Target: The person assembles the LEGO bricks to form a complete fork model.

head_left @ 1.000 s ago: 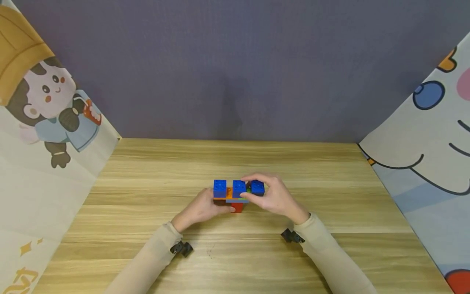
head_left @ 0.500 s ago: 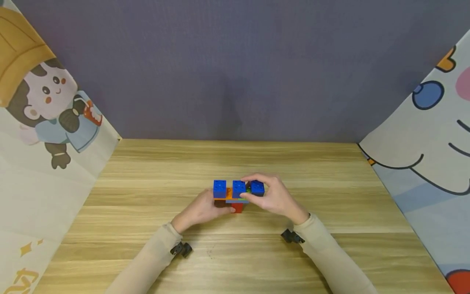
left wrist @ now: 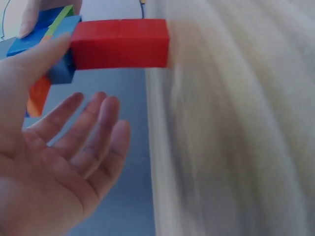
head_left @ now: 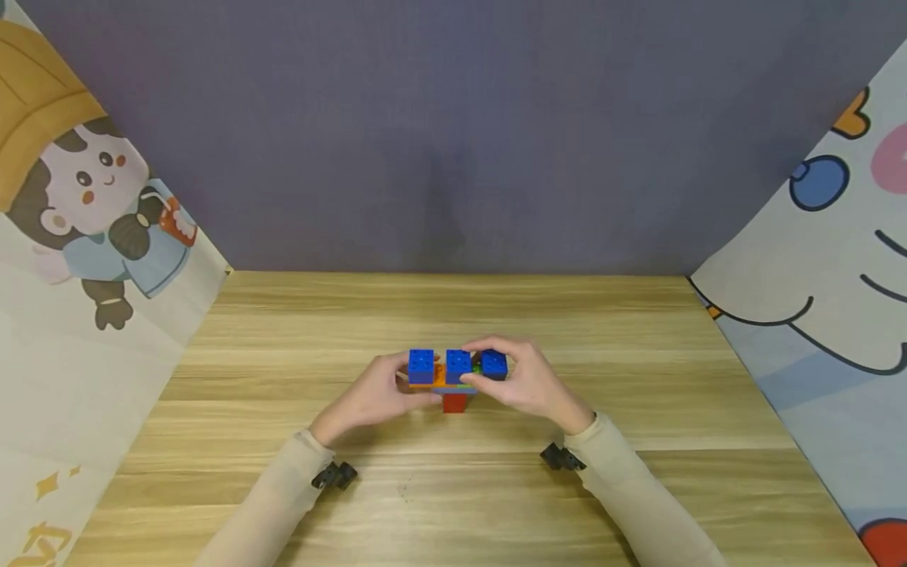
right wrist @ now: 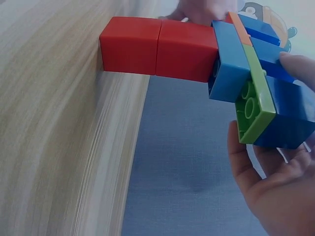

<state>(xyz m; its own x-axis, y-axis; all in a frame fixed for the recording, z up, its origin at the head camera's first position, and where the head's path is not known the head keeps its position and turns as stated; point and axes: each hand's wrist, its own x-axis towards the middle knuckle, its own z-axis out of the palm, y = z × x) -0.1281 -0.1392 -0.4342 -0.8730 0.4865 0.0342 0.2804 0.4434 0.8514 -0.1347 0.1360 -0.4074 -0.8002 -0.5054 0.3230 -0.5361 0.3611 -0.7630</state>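
A toy brick build stands on the table, with two stacked red blocks [right wrist: 130,46] as its column. On these sit a light blue brick [right wrist: 231,61], then an orange plate [head_left: 423,385] and a green plate [right wrist: 258,93] side by side. Three dark blue bricks crown it: left [head_left: 421,366], middle [head_left: 457,366] and right [head_left: 494,364]. My right hand [head_left: 531,382] pinches the middle dark blue brick between thumb and finger, its palm beside the right one. Around the build's left end my left hand [head_left: 372,394] is spread, fingers loose; whether its thumb touches is unclear.
The wood-grain table [head_left: 319,315] ends at a grey-blue partition [head_left: 453,134] behind. Cartoon-printed panels flank it, left [head_left: 106,370] and right [head_left: 772,276]. A small black device [head_left: 563,457] is worn at each wrist.
My left hand has loosened and shifted left, its thumb coming off the red column. My right hand keeps its pinch on the middle dark blue brick. The build looks the same.
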